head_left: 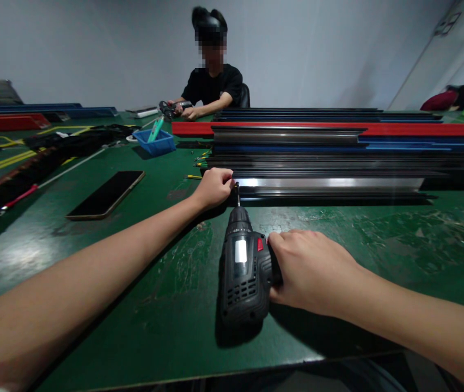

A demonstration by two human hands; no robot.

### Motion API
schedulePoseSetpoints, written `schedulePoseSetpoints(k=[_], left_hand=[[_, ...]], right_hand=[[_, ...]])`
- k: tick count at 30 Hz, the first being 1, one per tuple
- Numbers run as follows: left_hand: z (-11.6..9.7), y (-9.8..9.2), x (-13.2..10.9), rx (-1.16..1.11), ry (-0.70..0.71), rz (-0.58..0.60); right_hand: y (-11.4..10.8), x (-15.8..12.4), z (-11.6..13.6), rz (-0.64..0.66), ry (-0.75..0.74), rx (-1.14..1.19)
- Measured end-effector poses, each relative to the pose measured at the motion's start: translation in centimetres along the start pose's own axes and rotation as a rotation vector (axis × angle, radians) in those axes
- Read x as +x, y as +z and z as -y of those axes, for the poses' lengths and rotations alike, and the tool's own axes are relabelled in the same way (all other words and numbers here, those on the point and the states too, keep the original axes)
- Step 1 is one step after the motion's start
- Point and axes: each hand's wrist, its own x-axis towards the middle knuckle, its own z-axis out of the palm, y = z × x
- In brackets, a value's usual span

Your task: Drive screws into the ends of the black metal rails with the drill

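Observation:
My right hand (311,270) is closed around the handle of a black cordless drill (243,265) that lies over the green table, its bit pointing away from me at the near metal rail (330,183). My left hand (214,187) is closed at the left end of that shiny rail, fingers pinched right beside the drill bit's tip (237,191). What the fingers pinch is too small to make out. The rail lies in front of a stack of black, blue and red rails (338,144).
A dark phone (107,194) lies flat to the left. A blue bin (155,141) stands further back, with small yellow-tipped screws (194,176) near the rail ends. Black strips and yellow lines run along the left. Another person (211,81) sits across the table holding a tool.

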Motion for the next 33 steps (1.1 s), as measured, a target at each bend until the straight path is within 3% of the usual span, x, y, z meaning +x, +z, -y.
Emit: schedulePoseSetpoints(k=[33], left_hand=[[-0.14, 0.08, -0.02, -0.011, -0.018, -0.01]], right_hand=[[0.12, 0.11, 0.02, 0.001, 0.001, 0.002]])
